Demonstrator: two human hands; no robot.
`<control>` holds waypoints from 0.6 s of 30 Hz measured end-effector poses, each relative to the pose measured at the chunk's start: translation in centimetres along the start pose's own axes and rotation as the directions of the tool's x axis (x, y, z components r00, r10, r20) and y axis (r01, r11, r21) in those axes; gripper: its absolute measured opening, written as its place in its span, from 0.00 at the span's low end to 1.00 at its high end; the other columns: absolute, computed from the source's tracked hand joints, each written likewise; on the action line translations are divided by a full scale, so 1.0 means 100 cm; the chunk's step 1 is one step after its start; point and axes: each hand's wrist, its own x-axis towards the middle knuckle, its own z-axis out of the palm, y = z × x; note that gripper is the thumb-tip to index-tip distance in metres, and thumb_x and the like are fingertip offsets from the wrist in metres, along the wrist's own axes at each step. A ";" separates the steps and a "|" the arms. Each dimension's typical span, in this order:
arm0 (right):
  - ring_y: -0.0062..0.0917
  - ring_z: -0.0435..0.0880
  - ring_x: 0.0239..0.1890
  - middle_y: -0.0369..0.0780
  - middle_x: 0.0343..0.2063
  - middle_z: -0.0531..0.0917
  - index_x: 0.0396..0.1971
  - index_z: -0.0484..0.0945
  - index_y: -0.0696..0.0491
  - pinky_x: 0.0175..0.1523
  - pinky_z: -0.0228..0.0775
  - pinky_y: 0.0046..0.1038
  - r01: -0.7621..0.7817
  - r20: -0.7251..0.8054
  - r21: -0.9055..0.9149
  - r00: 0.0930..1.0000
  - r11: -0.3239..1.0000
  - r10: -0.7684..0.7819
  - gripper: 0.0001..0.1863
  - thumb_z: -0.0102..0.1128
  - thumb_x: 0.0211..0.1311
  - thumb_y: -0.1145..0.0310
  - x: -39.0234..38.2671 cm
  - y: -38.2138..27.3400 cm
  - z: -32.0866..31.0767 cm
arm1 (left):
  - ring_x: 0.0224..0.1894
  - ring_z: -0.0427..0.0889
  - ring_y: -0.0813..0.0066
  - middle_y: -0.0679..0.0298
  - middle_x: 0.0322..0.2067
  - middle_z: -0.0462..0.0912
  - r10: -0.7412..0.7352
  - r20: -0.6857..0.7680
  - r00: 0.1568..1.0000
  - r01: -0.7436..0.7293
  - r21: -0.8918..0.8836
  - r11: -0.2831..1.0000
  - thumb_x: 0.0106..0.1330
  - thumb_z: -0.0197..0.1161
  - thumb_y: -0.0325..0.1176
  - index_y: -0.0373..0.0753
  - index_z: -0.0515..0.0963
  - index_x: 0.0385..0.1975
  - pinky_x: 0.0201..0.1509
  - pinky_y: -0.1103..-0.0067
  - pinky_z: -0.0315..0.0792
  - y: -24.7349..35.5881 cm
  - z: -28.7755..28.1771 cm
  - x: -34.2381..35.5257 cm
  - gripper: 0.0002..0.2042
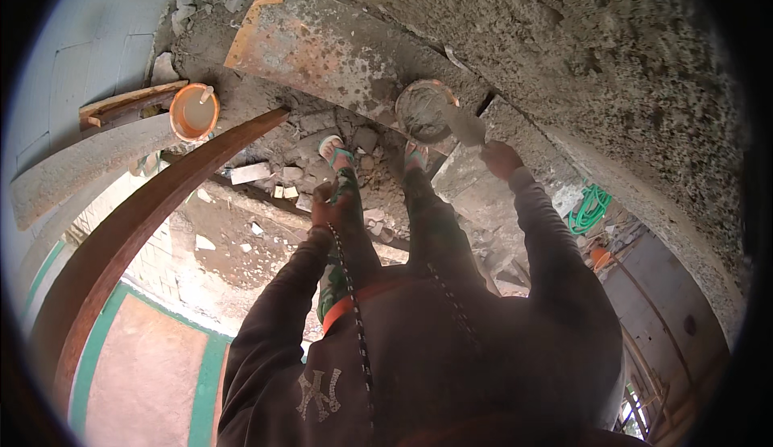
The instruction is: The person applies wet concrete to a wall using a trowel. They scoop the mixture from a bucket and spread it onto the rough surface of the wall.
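Observation:
My right hand (501, 159) is closed round the handle of a trowel (465, 126). Its grey, mortar-coated blade reaches left to the rim of a bucket (399, 109) that holds wet grey mortar. My left hand (324, 204) hangs in front of my left leg with its fingers curled in. Whether anything is inside those fingers is hidden.
Rough plastered wall (612, 68) rises on the right, beside a stained board (322, 44). An orange bucket (193, 134) with a handle sticking out stands left. A wooden post (161, 205) slants across the left. Rubble (251, 173) lies round my feet; a green hose (590, 209) lies right.

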 end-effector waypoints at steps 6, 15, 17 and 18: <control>0.45 0.81 0.59 0.46 0.57 0.80 0.49 0.84 0.53 0.56 0.78 0.47 -0.341 -0.157 -0.359 0.940 0.869 0.304 0.15 0.58 0.65 0.65 0.138 -0.018 0.084 | 0.71 0.66 0.54 0.44 0.66 0.68 0.069 0.316 0.946 -0.119 0.143 0.983 0.49 0.86 0.44 0.29 0.57 0.71 0.75 0.64 0.62 -0.048 0.200 0.126 0.54; 0.44 0.85 0.47 0.47 0.47 0.81 0.55 0.77 0.51 0.53 0.77 0.48 -0.168 -0.133 -0.058 0.978 0.984 0.159 0.18 0.57 0.69 0.60 0.095 0.016 0.165 | 0.57 0.81 0.58 0.54 0.60 0.75 0.014 0.351 0.936 0.050 -0.173 0.984 0.63 0.75 0.32 0.44 0.57 0.75 0.51 0.62 0.83 -0.067 0.287 0.260 0.42; 0.46 0.84 0.51 0.49 0.49 0.82 0.58 0.76 0.51 0.56 0.77 0.47 -0.283 -0.237 0.093 0.925 0.954 0.298 0.21 0.56 0.69 0.59 0.110 0.036 0.174 | 0.55 0.82 0.60 0.57 0.57 0.78 -0.034 0.430 0.902 0.121 -0.177 0.977 0.64 0.73 0.32 0.46 0.60 0.74 0.48 0.63 0.84 -0.057 0.286 0.259 0.38; 0.46 0.84 0.52 0.49 0.49 0.82 0.57 0.77 0.51 0.56 0.78 0.46 -0.303 -0.196 0.108 0.927 0.947 0.319 0.20 0.56 0.69 0.59 0.126 0.034 0.175 | 0.53 0.82 0.61 0.57 0.55 0.78 -0.065 0.429 0.901 0.140 -0.144 0.980 0.65 0.71 0.32 0.45 0.61 0.73 0.47 0.62 0.84 -0.053 0.289 0.262 0.36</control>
